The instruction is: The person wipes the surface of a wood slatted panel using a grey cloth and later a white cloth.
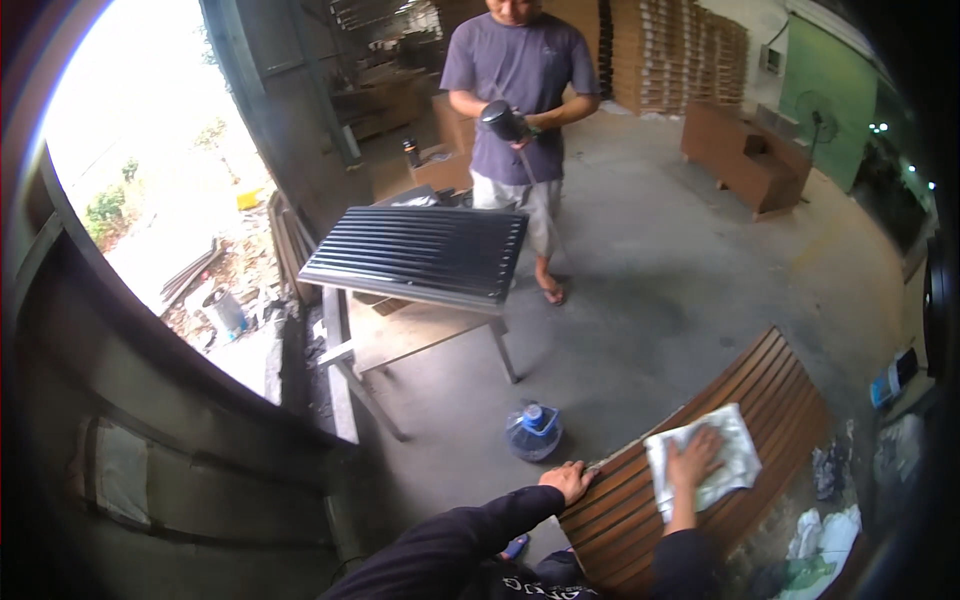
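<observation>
A brown slatted wooden panel [745,410] lies in front of me at the lower right, its slats separated by dark grooves. My left hand [568,482] is at the panel's near left edge, with fingers curled over the edge. Flat on the slats rests a white cloth [735,455], slightly rumpled. My right hand [698,458] presses down on this cloth with its fingers spread. What supports the panel is mostly hidden beneath it.
A clear blue water jug [534,432] stands on the floor. Beyond it, a dark ribbed panel [430,250] lies on a metal-legged stand. Another person [520,90] behind that holds a black-headed tool [505,122]. White cloths [825,545] lie at lower right.
</observation>
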### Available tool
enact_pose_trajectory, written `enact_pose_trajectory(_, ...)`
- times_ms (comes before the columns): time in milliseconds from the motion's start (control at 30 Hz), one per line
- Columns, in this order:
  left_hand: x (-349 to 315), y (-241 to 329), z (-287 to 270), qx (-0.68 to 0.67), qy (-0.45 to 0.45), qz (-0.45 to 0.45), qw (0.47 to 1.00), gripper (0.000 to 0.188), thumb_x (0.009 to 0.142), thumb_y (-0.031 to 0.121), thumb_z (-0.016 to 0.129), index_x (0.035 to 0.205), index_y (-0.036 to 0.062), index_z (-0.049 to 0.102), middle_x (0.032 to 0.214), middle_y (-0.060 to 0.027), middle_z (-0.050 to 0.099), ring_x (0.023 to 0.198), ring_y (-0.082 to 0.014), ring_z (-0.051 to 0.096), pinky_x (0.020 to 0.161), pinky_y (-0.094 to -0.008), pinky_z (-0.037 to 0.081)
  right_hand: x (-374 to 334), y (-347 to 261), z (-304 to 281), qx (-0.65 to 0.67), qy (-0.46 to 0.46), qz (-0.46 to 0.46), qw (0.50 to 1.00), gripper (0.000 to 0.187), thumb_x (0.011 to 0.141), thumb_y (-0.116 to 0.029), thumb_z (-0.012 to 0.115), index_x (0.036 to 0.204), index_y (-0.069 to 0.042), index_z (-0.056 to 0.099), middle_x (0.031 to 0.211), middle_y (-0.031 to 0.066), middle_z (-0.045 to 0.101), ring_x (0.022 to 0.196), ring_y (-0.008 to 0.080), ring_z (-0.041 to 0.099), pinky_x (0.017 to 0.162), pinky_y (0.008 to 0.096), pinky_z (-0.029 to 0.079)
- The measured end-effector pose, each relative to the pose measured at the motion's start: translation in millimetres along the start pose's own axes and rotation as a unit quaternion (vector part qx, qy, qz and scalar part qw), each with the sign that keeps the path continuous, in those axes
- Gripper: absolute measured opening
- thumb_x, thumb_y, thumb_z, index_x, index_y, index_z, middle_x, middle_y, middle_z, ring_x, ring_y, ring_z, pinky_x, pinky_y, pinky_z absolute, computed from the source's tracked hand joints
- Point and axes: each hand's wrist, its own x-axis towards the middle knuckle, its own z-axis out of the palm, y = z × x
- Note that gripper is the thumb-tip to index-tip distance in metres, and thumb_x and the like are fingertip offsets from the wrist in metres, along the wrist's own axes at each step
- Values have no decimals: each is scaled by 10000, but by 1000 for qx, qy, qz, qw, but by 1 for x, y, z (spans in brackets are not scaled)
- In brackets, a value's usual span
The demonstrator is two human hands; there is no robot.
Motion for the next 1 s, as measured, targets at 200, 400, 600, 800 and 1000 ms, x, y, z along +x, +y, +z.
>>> enact_pose_trajectory(200, 0, -12, 12, 31, 32, 13, 999, 500, 889, 513, 367, 1063, 102, 593, 1012, -185, 618, 937, -341, 606, 822, -416, 477, -136, 6, 54, 70, 49, -204, 975, 764, 700, -429, 576, 1316, -5, 426, 1447, 178, 270, 1348, 357, 215, 1060, 606, 96)
enact_pose_trajectory(400, -2, -14, 11, 21, 19, 22, 999, 557, 893, 531, 333, 1044, 61, 591, 1006, -211, 622, 967, -360, 594, 837, -437, 467, -104, 151, 38, 62, 61, 91, 992, 753, 765, -376, 588, 1355, 22, 341, 1486, 144, 189, 1386, 306, 123, 1084, 558, 90)
enact_pose_trajectory(600, 3, -1, 10, 41, 46, 60, 996, 504, 902, 487, 351, 979, 51, 592, 971, -215, 628, 930, -370, 602, 826, -445, 466, -146, 33, 57, 75, 105, 7, 992, 860, 736, -509, 570, 1375, 5, 312, 1466, 165, 231, 1380, 305, 136, 1073, 589, 53)
enact_pose_trajectory(800, 10, -19, 2, 97, -9, -3, 995, 609, 893, 559, 273, 1068, 63, 580, 1042, -207, 624, 1022, -362, 578, 864, -459, 436, -204, 22, 64, 17, 43, -175, 983, 712, 688, -483, 582, 1274, -87, 502, 1440, 123, 301, 1348, 297, 230, 1051, 580, 157)
enact_pose_trajectory(1000, 1, -14, 6, 114, 18, 19, 993, 583, 904, 513, 289, 1093, 62, 606, 1075, -217, 606, 1043, -376, 561, 902, -438, 431, -181, 165, 49, 66, 133, 133, 980, 718, 817, -507, 404, 1397, -91, 328, 1491, 135, 187, 1383, 337, 103, 1068, 593, 37)
